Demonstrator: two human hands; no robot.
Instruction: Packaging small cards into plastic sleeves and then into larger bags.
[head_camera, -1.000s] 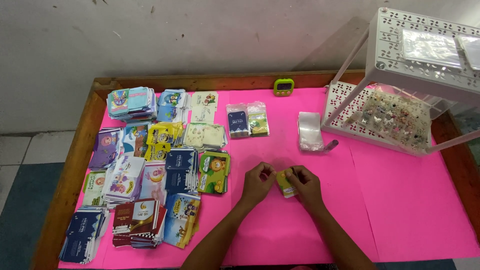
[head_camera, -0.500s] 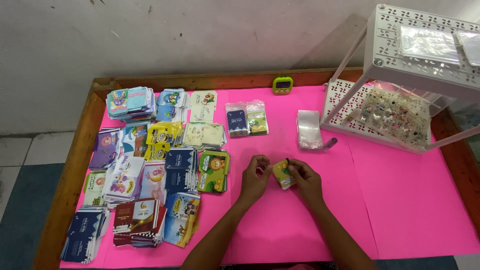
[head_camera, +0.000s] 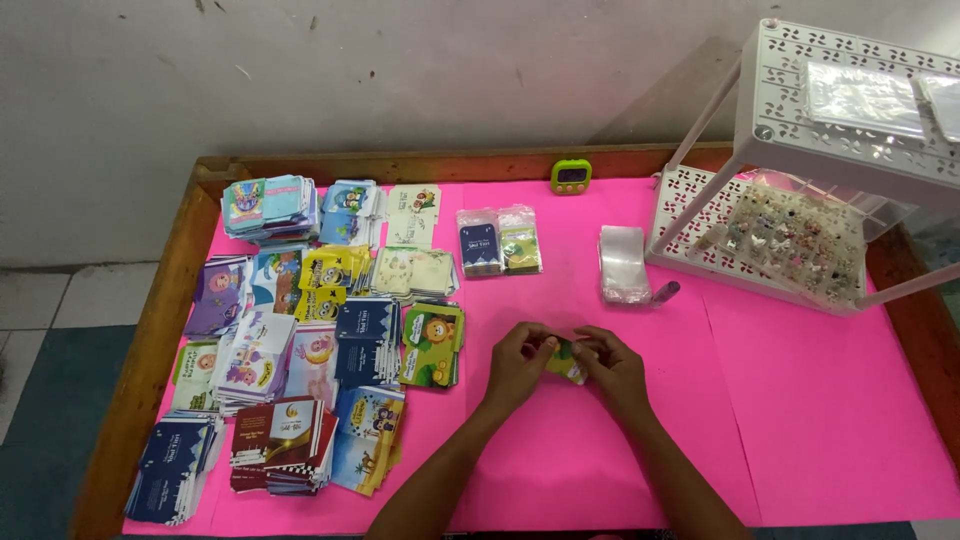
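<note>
While both hands pinch it, left hand (head_camera: 518, 362) and right hand (head_camera: 610, 365) close fingertips on a small yellow-green card (head_camera: 566, 361) above the pink table (head_camera: 820, 420). At nine o'clock lie sorted card stacks (head_camera: 300, 350); at one o'clock, clear sleeves (head_camera: 624, 262) wait unused.

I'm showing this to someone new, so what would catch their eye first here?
First, the bright pink table cover filling the wooden-edged table. Next, the many stacks of colourful cards crowding its left half. At the centre front, the left hand and right hand meet around a small yellow-green card, with a white perforated rack at the far right.
</note>
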